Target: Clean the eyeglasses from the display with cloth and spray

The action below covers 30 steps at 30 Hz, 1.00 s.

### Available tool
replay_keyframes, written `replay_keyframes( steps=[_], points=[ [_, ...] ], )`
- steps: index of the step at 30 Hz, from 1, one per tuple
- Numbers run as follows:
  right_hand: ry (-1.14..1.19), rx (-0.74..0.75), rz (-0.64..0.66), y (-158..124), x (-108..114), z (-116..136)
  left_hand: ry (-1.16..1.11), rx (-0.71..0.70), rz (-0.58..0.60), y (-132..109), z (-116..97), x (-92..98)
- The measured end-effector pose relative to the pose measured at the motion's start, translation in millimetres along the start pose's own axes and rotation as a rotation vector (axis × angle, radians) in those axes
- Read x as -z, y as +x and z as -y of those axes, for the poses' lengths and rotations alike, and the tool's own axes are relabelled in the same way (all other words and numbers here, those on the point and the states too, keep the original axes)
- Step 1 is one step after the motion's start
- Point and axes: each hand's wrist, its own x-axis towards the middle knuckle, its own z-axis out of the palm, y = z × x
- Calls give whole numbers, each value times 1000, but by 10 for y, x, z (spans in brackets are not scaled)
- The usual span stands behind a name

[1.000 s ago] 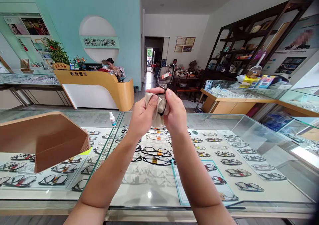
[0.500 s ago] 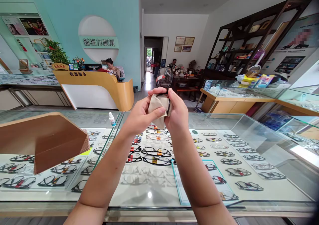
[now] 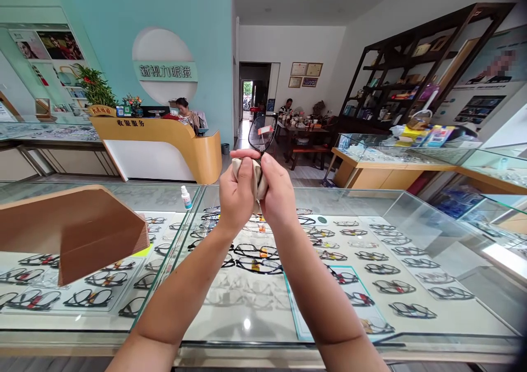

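Observation:
Above the glass counter, both my hands are held close together round a pair of dark-framed eyeglasses (image 3: 262,132). One lens, with a small red and white sticker, sticks up above my fingers; the other is hidden in a beige cloth (image 3: 257,179). My left hand (image 3: 237,195) is closed on the cloth, its thumb pressed against it and its fingers behind. My right hand (image 3: 279,190) grips the eyeglasses near the bridge, thumb and finger at the frame, with the cloth's edge against its palm.
A small white spray bottle (image 3: 186,198) stands on the glass counter (image 3: 247,336), which has rows of eyeglasses inside. To the left lies a brown tilted board (image 3: 78,224). Beyond are a reception desk (image 3: 164,136) with a person seated behind it, and another person (image 3: 286,107) farther back.
My hands have shifted slightly left with the eyeglasses and cloth. My left thumb has moved up and now points upward, and the cloth is bunched tighter between the hands.

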Motion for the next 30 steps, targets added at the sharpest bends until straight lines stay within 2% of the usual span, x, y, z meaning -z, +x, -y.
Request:
replay_keyframes(
  steps=[4, 8, 12, 14, 17, 21, 27, 30],
  points=[
    [13, 48, -136, 56, 97, 17, -6, 69, 108, 97, -6, 113],
    [-12, 145, -234, 99, 291, 190, 13, 48, 29, 238, -57, 290],
    [-45, 71, -88, 68, 410, 368, -9, 26, -46, 343, -138, 454],
    [-74, 12, -30, 41, 418, 419, 10, -7, -45, 351, -175, 503],
    [-121, -42, 18, 15, 411, 455, 67, -98, -29, 322, -217, 522],
    [-138, -73, 115, 6, 422, 454, 125, -223, -100, 289, -266, 477],
    [-162, -93, 153, -8, 427, 438, 152, -236, -26, 293, -325, 476],
    [-212, -93, 166, -15, 433, 455, 248, -318, -25, 281, -345, 541]
  ],
)
